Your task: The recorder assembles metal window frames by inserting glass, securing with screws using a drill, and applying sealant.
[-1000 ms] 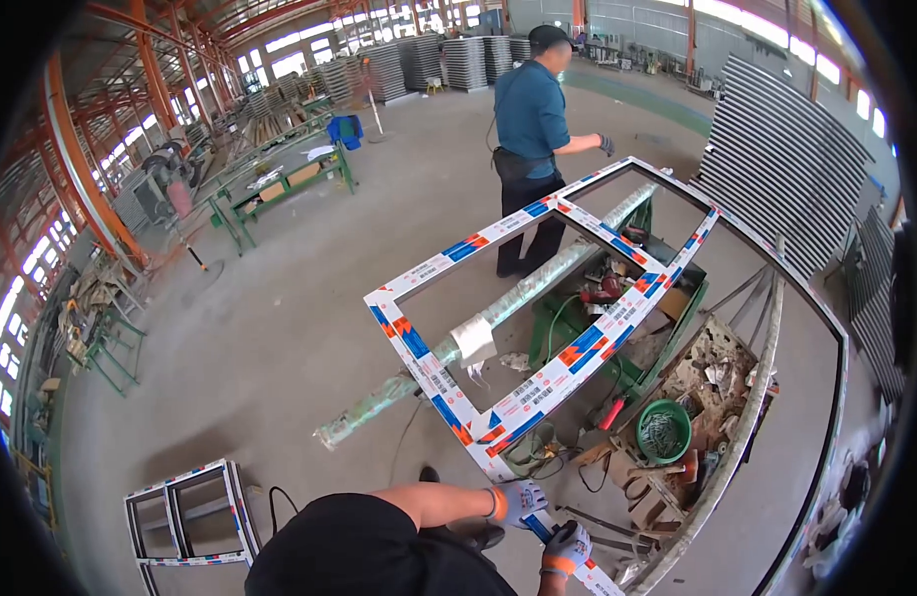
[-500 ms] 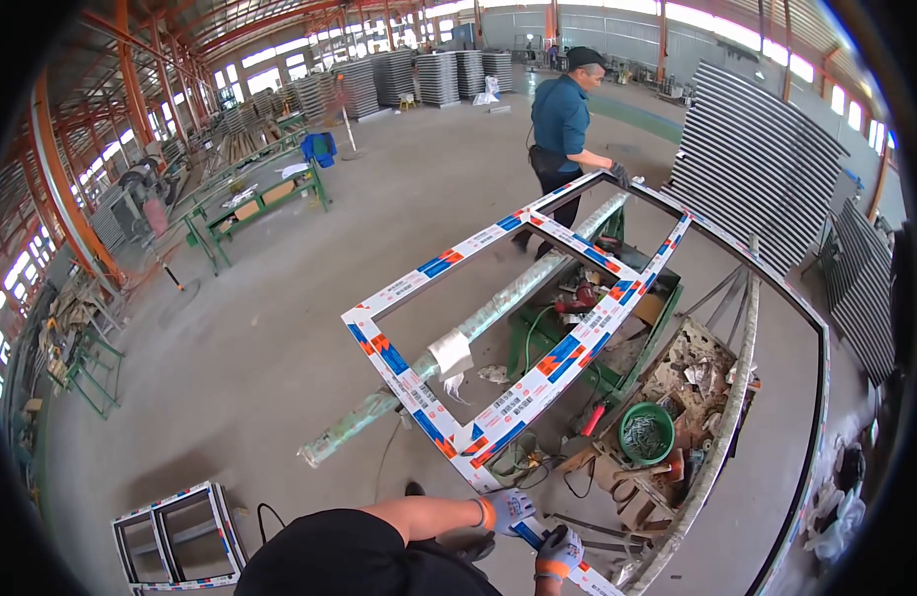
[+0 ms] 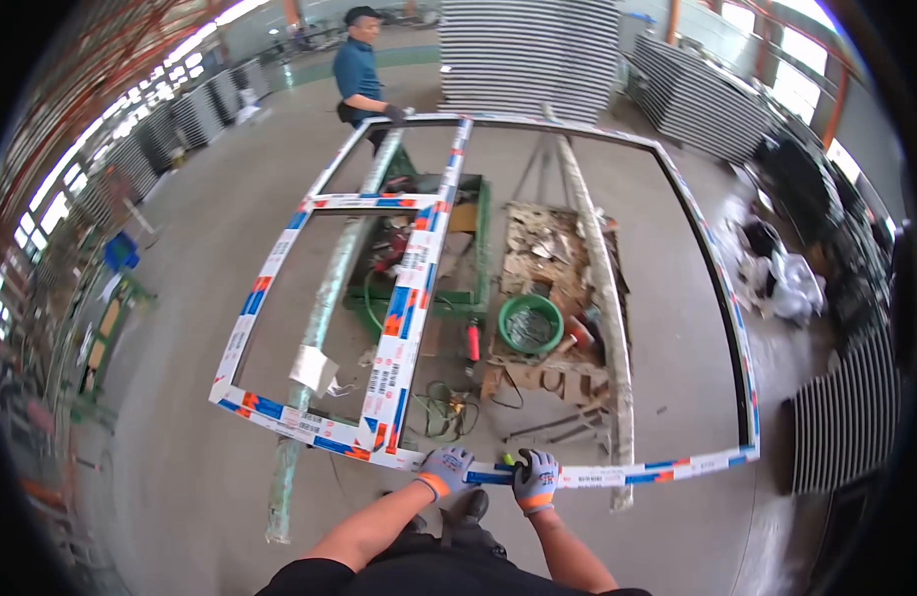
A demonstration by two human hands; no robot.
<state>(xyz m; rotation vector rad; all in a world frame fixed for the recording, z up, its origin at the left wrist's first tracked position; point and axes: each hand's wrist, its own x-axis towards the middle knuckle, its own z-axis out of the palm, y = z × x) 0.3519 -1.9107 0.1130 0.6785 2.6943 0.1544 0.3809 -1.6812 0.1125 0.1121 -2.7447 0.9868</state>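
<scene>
- The left hand (image 3: 445,470), in a grey glove with an orange cuff, sits at about 6 o'clock in the view. Its fingers (image 3: 451,459) are curled closed over the near rail of the window frame (image 3: 399,328).
- The right hand (image 3: 536,479), in the same kind of glove, is just beside the left one, a little toward 5 o'clock. Its fingers (image 3: 543,463) are also wrapped shut on the same rail.
- The window frame is large, covered with white film with blue and orange marks. It lies flat and spreads from the hands toward 12 o'clock, above two long support bars (image 3: 319,328).
- At 12 o'clock another person (image 3: 362,74) in a blue shirt holds the far end of the frame with a dark gloved hand.
- Under the frame, near the centre, there is a green bucket (image 3: 529,323) and a green stand (image 3: 449,288) with scraps.
- At 4 o'clock a stack of ribbed panels (image 3: 844,422) stands on the floor.
- Compared with half a second before, the frame is now seen more straight ahead; earlier it ran diagonally toward 1 o'clock. Both hands keep their grip on the near rail.
</scene>
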